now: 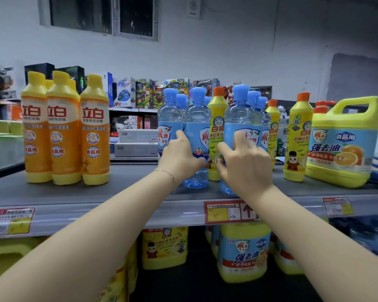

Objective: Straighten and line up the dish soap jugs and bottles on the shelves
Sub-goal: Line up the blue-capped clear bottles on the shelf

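Squaring up the blue row looks like the step. Orange bottles (63, 131) at far L stand tidy on the shelf (129, 190), so leave them. L hand (181, 153) curls round the left blue bottle (196, 127), low on its body; yellow bottle (216, 127) stands btwn; R hand (244, 164) wraps the right blue bottle (238, 114) likewise. Best to slide, not lift: bases flat, labels front, both level w/ the shelf edge, w/o tipping the yellow bottle. Jug (345, 144) at far R sits apart

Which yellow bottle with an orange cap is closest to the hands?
The yellow bottle between the two blue bottles, just behind the left hand and right hand. The other two stand farther right, nearer the jug.
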